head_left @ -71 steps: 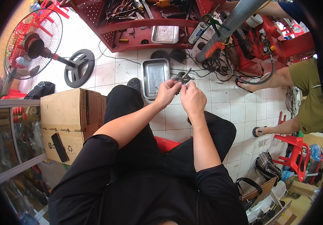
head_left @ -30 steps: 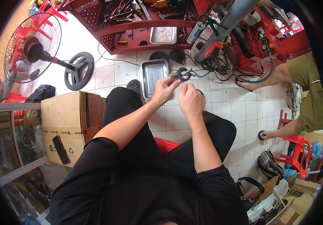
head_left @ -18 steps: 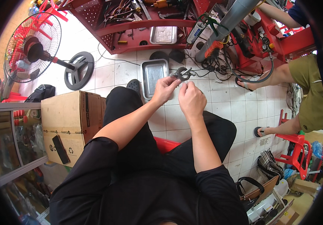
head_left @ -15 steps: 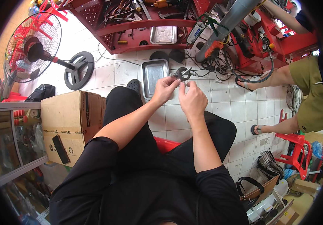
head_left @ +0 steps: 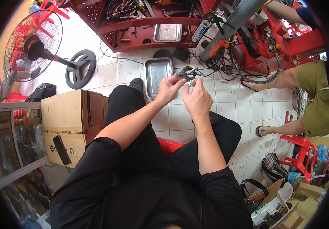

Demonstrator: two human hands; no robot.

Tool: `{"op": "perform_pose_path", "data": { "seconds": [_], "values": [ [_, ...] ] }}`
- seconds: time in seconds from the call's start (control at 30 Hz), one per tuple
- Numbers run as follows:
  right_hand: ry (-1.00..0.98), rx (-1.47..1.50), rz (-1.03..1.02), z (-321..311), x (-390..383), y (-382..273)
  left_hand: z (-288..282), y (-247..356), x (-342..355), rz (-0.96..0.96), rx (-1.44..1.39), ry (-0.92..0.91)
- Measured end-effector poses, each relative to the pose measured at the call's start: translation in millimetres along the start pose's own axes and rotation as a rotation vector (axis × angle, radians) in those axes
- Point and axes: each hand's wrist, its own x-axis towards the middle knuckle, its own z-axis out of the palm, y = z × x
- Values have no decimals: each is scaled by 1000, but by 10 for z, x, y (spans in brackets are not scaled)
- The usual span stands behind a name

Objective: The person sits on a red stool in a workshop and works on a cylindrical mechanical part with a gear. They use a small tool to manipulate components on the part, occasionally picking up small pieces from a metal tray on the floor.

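Observation:
In front of my knees, a dark metal part [head_left: 188,72] with a ring-shaped body and a pale pin or rod across it is held up over the floor. My left hand [head_left: 169,90] pinches its left side between thumb and fingers. Close below its right side, my right hand [head_left: 197,98] is closed with thumb and fingertips together; whatever lies between them is too small to make out. Just left of the part, a shallow metal tray [head_left: 147,82] rests on the tiles.
Ahead stands a red tool cart [head_left: 149,27] with pliers and other tools. Cables [head_left: 220,65] lie beneath a grey pole. A standing fan [head_left: 34,49] and a cardboard box [head_left: 63,122] carrying a phone are leftward. Another person's legs [head_left: 283,78] stand at right.
Both hands keep nearly the same place. The metal part has tilted slightly, and my right fingertips have shifted a little beside it.

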Motion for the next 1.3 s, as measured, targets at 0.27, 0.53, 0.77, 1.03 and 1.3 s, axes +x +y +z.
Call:
{"op": "perform_pose_path", "data": {
  "seconds": [0.27, 0.53, 0.77, 1.03, 1.3],
  "values": [
    [-16, -60, -26, 5, 3, 26, -6, -11, 3, -7, -9, -16],
    [-151, -119, 26, 70, 26, 103, 18, 38, -6, 2, 70, -13],
    [-75, -71, -38, 20, 13, 89, 9, 33, -8, 17, 106, 10],
    [-102, -103, 16, 16, 14, 36, 8, 18, -4, 45, 132, 9],
    [-128, -76, 40, 70, 25, 95, 9, 21, -4, 23, 152, -7]
  ]
}}
